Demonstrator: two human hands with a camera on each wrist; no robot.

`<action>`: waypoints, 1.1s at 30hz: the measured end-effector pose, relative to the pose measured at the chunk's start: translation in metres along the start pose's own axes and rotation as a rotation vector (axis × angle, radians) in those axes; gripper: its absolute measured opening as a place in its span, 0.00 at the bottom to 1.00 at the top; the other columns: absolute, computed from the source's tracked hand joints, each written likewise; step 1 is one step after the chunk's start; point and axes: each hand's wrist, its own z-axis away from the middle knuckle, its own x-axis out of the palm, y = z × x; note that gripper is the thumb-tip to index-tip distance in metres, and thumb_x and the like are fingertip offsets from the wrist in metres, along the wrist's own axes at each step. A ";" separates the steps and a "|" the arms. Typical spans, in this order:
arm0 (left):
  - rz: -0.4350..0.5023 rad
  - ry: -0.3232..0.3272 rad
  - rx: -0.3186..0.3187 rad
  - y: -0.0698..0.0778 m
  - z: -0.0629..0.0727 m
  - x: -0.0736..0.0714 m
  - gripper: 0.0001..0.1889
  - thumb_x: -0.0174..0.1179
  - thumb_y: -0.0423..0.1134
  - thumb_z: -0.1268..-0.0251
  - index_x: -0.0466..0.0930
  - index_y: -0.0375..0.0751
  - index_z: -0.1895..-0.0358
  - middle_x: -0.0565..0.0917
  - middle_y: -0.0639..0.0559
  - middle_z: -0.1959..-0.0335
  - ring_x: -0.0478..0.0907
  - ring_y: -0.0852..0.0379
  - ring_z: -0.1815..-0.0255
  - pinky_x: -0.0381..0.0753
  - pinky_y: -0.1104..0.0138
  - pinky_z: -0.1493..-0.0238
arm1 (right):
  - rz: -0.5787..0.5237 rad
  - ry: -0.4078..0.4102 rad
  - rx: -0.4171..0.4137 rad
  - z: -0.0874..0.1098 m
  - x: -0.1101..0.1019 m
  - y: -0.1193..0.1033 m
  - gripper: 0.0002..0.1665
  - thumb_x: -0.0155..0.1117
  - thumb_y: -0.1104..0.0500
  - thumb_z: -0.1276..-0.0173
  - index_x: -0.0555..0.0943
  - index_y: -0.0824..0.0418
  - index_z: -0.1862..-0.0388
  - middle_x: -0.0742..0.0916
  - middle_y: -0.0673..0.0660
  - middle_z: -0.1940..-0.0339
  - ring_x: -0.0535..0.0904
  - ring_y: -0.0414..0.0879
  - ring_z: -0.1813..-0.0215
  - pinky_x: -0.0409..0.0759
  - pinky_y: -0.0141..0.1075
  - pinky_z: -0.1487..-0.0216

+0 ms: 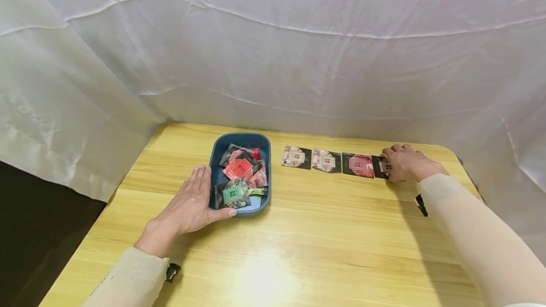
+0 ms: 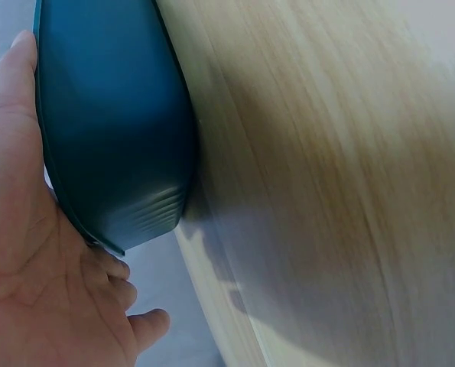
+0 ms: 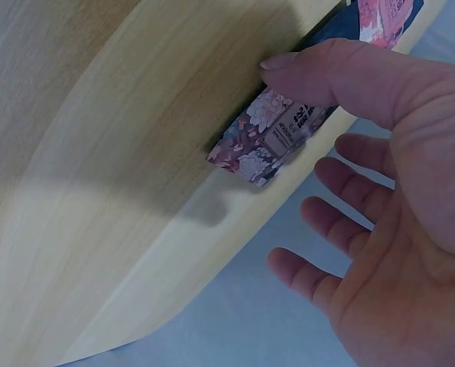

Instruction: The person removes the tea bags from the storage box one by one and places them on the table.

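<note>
My left hand lies with straight fingers along the left side of a blue plastic bin, its thumb at the near rim. In the left wrist view, the palm and thumb are against the bin. Inside are several jumbled sachets, among them a red one and a green-labelled one. Over at the right, my right hand is at the last sachet of a row. In the right wrist view, the thumb lies over this flowery sachet; the other fingers are loosely bent beyond its far edge.
Left of that sachet lie a pink-and-black sachet and two pale-and-black sachets, the nearer one and the one beside the bin. The wooden table ends at a white cloth behind and at both sides.
</note>
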 end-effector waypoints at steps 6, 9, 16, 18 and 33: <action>-0.012 -0.003 0.002 -0.001 0.000 0.000 0.75 0.52 0.88 0.45 0.36 0.26 0.16 0.40 0.29 0.13 0.36 0.32 0.12 0.43 0.39 0.15 | 0.012 0.004 -0.022 0.001 0.001 0.000 0.59 0.80 0.53 0.44 0.61 0.73 0.20 0.65 0.82 0.23 0.57 0.84 0.25 0.60 0.80 0.30; -0.023 -0.004 0.007 0.000 -0.001 0.000 0.75 0.52 0.88 0.46 0.36 0.26 0.16 0.40 0.29 0.13 0.36 0.32 0.12 0.44 0.39 0.15 | -0.006 0.001 -0.028 0.003 -0.002 -0.001 0.62 0.79 0.52 0.46 0.59 0.75 0.20 0.63 0.84 0.23 0.55 0.87 0.26 0.60 0.81 0.31; -0.027 -0.012 -0.005 0.001 -0.003 -0.001 0.75 0.54 0.87 0.45 0.35 0.28 0.15 0.38 0.31 0.13 0.34 0.35 0.11 0.43 0.42 0.14 | -0.067 0.063 -0.092 0.006 -0.018 -0.020 0.50 0.67 0.52 0.27 0.57 0.80 0.21 0.61 0.86 0.23 0.52 0.86 0.24 0.51 0.76 0.24; -0.036 -0.016 -0.014 0.001 -0.002 -0.001 0.75 0.53 0.87 0.45 0.34 0.28 0.15 0.38 0.32 0.13 0.33 0.36 0.11 0.43 0.42 0.14 | -0.078 0.089 -0.111 0.005 -0.023 -0.034 0.50 0.67 0.50 0.25 0.57 0.79 0.20 0.61 0.85 0.22 0.52 0.84 0.22 0.49 0.74 0.22; -0.024 -0.027 -0.025 0.002 -0.003 -0.001 0.75 0.55 0.86 0.45 0.36 0.27 0.15 0.38 0.32 0.13 0.34 0.36 0.11 0.43 0.41 0.14 | -0.030 0.346 -0.344 0.004 -0.051 -0.179 0.47 0.67 0.42 0.25 0.64 0.71 0.20 0.71 0.74 0.22 0.65 0.73 0.22 0.60 0.70 0.22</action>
